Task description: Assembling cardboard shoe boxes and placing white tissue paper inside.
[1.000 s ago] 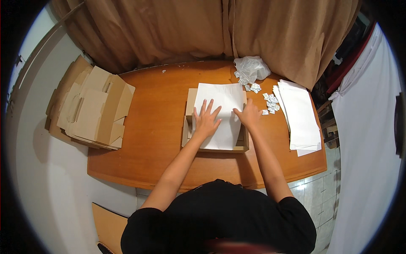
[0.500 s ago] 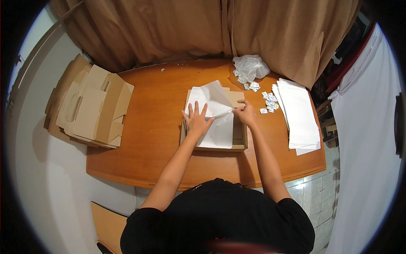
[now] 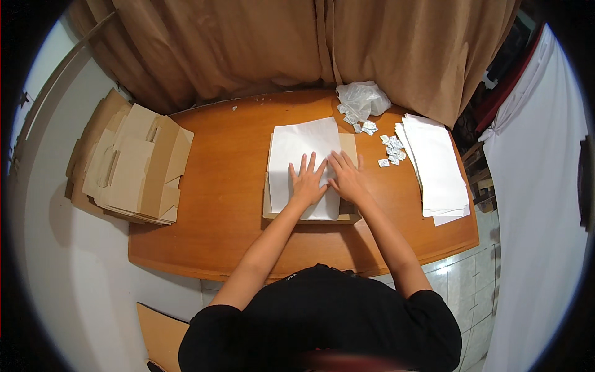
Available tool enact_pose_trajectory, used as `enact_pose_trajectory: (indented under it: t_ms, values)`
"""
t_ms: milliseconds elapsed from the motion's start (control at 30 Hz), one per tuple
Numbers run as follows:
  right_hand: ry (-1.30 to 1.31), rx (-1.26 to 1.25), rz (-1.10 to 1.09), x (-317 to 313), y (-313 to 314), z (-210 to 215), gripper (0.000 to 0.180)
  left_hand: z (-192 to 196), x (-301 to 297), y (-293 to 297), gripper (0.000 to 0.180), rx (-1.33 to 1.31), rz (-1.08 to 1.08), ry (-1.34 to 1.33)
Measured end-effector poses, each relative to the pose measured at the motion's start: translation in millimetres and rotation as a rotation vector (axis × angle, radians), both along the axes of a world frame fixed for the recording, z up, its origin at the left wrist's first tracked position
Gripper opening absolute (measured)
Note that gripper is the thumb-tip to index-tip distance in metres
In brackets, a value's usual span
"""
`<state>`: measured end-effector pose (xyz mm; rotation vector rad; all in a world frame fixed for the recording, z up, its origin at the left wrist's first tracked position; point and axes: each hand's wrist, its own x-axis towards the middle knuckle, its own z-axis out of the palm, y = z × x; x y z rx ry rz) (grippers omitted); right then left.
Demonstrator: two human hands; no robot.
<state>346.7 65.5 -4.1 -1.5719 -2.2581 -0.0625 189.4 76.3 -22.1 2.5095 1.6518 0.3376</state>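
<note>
White paper (image 3: 305,162) lies spread over a flat brown box (image 3: 347,214) in the middle of the frame, on the orange wooden surface (image 3: 229,186). The paper looks already laid in place, and it is being pressed flat. The left hand (image 3: 307,183) rests on it with fingers spread wide and open, holding nothing. The right hand (image 3: 348,180) lies just beside it, fingers also flat and open, partly on the paper and partly on the box edge. The box does not look closed yet, so I think folding and closing are left. To the right sits a stack of white sheets (image 3: 437,170). Small packets (image 3: 389,152) lie between the stack and the box. A clear plastic bag (image 3: 362,99) sits at the upper middle. Flat cardboard pieces (image 3: 133,164) lie at the left.
</note>
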Motion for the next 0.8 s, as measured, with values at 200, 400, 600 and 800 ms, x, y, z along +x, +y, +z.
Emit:
enact_pose_trajectory:
  t_ms: [200, 400, 600, 800]
  values:
    - [-0.032, -0.28, -0.463, 53.3, 9.4, 4.5, 0.053, 0.4, -12.1, 2.5, 0.079, -0.074, 0.078, -0.004]
    - [0.24, -0.425, -0.604, 109.9, 26.9, -25.7, 0.05, 3.7, -1.5, 0.3, 0.077, -0.027, -0.017, -0.016]
    - [0.106, -0.135, -0.509, 124.8, 31.2, -102.1, 0.044, -1.4, 12.5, -8.3, 0.074, -0.095, -0.015, -0.069]
    - [0.069, -0.069, -0.487, 104.4, 11.0, -101.0, 0.019, -1.8, -4.8, -14.6, 0.061, -0.023, -0.097, -0.429]
